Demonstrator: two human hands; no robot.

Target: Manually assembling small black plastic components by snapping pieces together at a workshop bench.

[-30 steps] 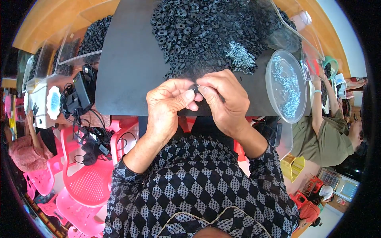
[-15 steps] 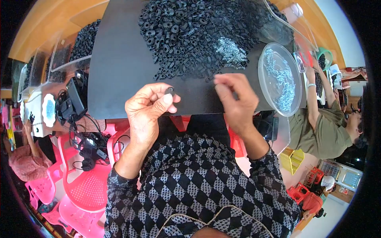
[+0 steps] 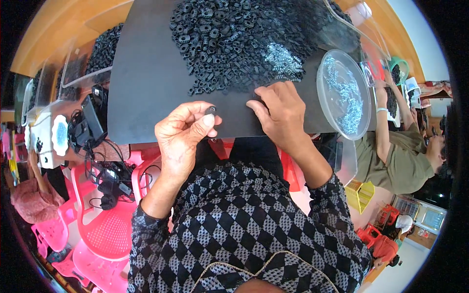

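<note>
I report my left hand (image 3: 177, 133) with thumb and forefinger pinched on one small black part (image 3: 211, 110), which is raised in front of me, near the front edge of the dark bench (image 3: 146, 63), with a pale ring visible in its upper face. My right hand (image 3: 283, 113) is bent over the bench, its thumb and forefinger parted; I see nothing between them, though the curled fingers behind are hidden. It sits just beside the near edge of the heap of black parts (image 3: 234, 46) and close in front of the loose springs (image 3: 283, 61). A round clear dish (image 3: 329, 106) holding more springs stands to its right. For sound handling, I judge that the left pinch should bear on the sides of the part, firm yet light, leaving the ringed face unobstructed and turned toward me. The right fingers should take one piece at a time by its tips, since fine coils (in my estimation) tangle readily and spring away if squeezed askew. Wrists should be kept low and both hands over the bench, so that a dropped piece lands there and not in my lap.
</note>
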